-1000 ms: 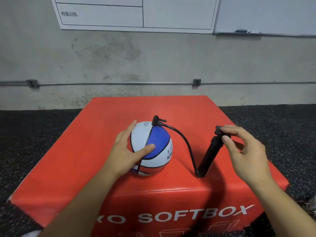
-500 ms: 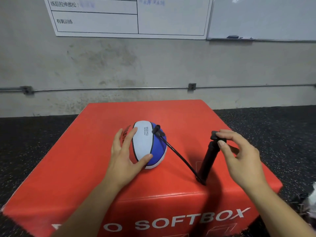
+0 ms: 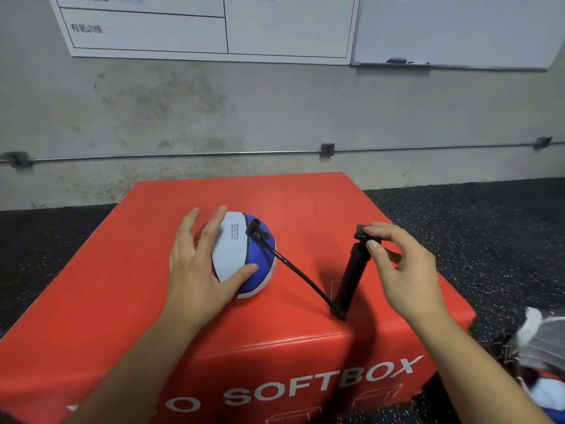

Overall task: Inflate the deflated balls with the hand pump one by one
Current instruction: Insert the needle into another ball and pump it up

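Note:
A white and blue ball (image 3: 241, 255) lies on the red soft box (image 3: 122, 286), tipped on its side. A black needle fitting (image 3: 253, 229) sits in its top, and a black hose (image 3: 302, 278) runs from there to the foot of the black hand pump (image 3: 350, 280). The pump stands tilted on the box to the right of the ball. My left hand (image 3: 198, 267) rests against the ball's left side, fingers straight and thumb on the front. My right hand (image 3: 403, 270) pinches the pump's handle (image 3: 362, 234) at the top.
The box stands on a dark speckled floor (image 3: 489, 240) before a grey wall (image 3: 275, 111) with a thin pipe and whiteboards. At the lower right edge lies a heap of white, grey and blue things (image 3: 541, 362), blurred. The box's front edge is close to me.
The ball has rolled left and away, its blue panel turning right and the hose pulling straighter. My left hand opened wider against it. The right hand keeps its pinch on the handle.

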The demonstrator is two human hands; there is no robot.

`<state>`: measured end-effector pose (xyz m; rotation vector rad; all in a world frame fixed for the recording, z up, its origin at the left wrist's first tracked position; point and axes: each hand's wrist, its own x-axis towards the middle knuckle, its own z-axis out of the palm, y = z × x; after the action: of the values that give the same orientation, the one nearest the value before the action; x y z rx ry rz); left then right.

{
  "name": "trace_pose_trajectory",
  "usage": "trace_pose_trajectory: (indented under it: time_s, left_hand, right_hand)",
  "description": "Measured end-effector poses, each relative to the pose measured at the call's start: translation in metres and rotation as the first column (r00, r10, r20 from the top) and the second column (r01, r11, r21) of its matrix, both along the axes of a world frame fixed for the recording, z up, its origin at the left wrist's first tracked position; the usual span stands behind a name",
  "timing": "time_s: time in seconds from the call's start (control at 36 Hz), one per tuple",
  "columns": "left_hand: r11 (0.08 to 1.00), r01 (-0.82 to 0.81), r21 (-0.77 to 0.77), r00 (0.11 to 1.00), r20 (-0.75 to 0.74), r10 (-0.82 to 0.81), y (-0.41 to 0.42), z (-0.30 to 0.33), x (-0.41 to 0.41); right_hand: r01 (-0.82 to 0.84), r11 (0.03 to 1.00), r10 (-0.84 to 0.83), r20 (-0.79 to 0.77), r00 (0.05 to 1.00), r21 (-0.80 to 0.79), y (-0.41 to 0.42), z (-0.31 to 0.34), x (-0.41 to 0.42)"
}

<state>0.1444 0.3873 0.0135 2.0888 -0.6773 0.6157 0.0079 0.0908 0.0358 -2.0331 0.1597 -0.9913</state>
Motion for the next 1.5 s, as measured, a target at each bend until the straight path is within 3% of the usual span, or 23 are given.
trace_pose_trajectory:
  time_s: [0.11,0.19,0.39,0.56,0.92,1.28,1.5]
  left_hand:
    - [0.998,0.057,0.002,0.985,0.162,-0.057,-0.034,0.015,-0.025]
    - [0.987,0.158,0.025,0.967,0.197,-0.16,-0.066,0.016,-0.042]
    - [0.902,0.427,0.067,0.903,0.012,-0.429,-0.133,-0.007,-0.065]
    - [0.844,0.536,0.004,0.835,-0.146,-0.53,-0.176,-0.036,-0.068]
    - [0.846,0.529,-0.062,0.837,-0.128,-0.532,-0.216,-0.048,-0.063]
    - [0.839,0.544,0.023,0.834,-0.121,-0.538,-0.219,-0.052,-0.065]
    - [0.846,0.533,-0.011,0.838,-0.136,-0.529,-0.215,-0.054,-0.064]
  right_hand:
    - [0.004,0.999,-0.004,-0.002,1.0,0.036,-0.005,0.0,-0.003]
    - [0.015,0.998,-0.015,0.001,1.0,0.053,-0.009,0.002,-0.008]
    - [0.081,0.994,-0.081,0.001,0.997,0.068,-0.018,0.0,-0.019]
    - [0.085,0.995,-0.085,-0.001,0.996,0.057,-0.028,-0.004,-0.034]
    - [0.068,0.981,-0.062,-0.041,0.997,0.183,-0.059,-0.013,-0.04]
    - [0.193,0.933,-0.266,0.221,0.938,0.305,-0.107,0.031,-0.07]
    - [0.146,0.972,-0.181,0.191,0.965,0.186,-0.083,0.026,-0.063]
